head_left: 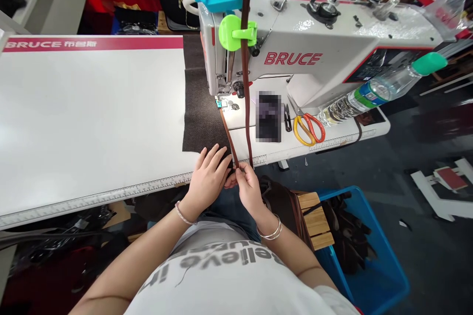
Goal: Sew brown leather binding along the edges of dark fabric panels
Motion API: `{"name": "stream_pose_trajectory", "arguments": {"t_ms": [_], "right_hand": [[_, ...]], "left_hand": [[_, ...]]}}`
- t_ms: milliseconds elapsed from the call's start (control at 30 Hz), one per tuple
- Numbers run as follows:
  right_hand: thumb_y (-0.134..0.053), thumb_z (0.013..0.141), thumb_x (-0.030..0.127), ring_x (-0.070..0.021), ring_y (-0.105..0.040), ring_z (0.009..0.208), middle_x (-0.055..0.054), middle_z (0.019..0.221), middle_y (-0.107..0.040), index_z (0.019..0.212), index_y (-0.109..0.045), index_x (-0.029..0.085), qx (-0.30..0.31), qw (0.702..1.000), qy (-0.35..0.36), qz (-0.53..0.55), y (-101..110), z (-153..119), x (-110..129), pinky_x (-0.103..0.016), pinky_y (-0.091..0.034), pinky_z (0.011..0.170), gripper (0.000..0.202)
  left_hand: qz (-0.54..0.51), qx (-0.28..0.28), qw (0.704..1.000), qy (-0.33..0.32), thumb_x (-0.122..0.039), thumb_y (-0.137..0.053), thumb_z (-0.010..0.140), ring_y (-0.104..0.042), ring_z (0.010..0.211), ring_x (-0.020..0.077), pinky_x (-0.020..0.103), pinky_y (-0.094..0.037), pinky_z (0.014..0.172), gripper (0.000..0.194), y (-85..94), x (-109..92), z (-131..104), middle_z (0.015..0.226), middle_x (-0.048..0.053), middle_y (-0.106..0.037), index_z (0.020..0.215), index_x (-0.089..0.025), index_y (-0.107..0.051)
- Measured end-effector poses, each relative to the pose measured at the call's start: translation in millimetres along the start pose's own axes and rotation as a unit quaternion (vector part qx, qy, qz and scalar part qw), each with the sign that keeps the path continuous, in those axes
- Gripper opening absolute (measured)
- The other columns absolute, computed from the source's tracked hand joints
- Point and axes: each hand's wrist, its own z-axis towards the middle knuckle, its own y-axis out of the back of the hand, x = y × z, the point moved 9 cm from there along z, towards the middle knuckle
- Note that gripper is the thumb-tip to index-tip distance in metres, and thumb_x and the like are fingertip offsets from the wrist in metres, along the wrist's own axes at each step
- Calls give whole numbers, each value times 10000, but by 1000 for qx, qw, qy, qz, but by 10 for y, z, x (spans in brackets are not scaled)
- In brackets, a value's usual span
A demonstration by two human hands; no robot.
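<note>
A dark brown fabric panel (201, 108) lies flat on the sewing machine's white bed, its right edge running under the needle area (219, 101). A narrow brown binding strip (229, 138) follows that edge from the presser foot toward me. My left hand (210, 174) rests flat on the panel's near corner, fingers stretched out. Beside it, at the table's front edge, my right hand (248, 184) pinches the strip between thumb and fingers. Another length of brown strip (247, 103) hangs down past the machine head, through a green clip (236, 33).
Right of the needle lie black thread snips (287, 118), scissors (309, 129) with yellow and red handles, and a tilted water bottle (377, 91). A blue bin (384, 256) holding dark fabric pieces stands at the lower right, next to a wooden stool (316, 221).
</note>
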Motion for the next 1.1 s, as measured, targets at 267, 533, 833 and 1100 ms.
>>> {"name": "stream_pose_trajectory", "arguments": {"t_ms": [267,533,833,1100], "right_hand": [[-545,876,601,-155,-617,514,40,547,-592,838,-480,235,13,1000,3,4,-37,-5,39,-289,-538,548,373],[-580,887,529,-139,-598,541,31,572,-590,812,-546,215,23,1000,8,10,-62,-5,-1,-272,-529,586,324],[-593,886,515,-132,-588,529,29,563,-594,796,-559,207,16,1000,9,8,-47,-5,4,-265,-524,579,323],[-588,885,524,-132,-587,508,28,546,-604,790,-563,203,10,1000,12,-3,-53,4,26,-268,-522,574,336]], "left_hand": [[17,12,1000,-5,-223,-433,974,-414,1387,317,532,-323,1149,391,-13,16,-21,1431,140,-526,1337,-120,-536],[16,25,1000,0,-223,-416,980,-404,1396,310,543,-318,1149,385,12,74,-55,1441,121,-522,1332,-136,-545],[28,33,999,0,-219,-402,982,-392,1406,294,529,-312,1160,386,0,72,-47,1450,113,-515,1326,-146,-561],[35,30,999,-14,-217,-388,986,-402,1397,297,523,-308,1159,385,21,100,-56,1451,99,-516,1321,-129,-557]]}}
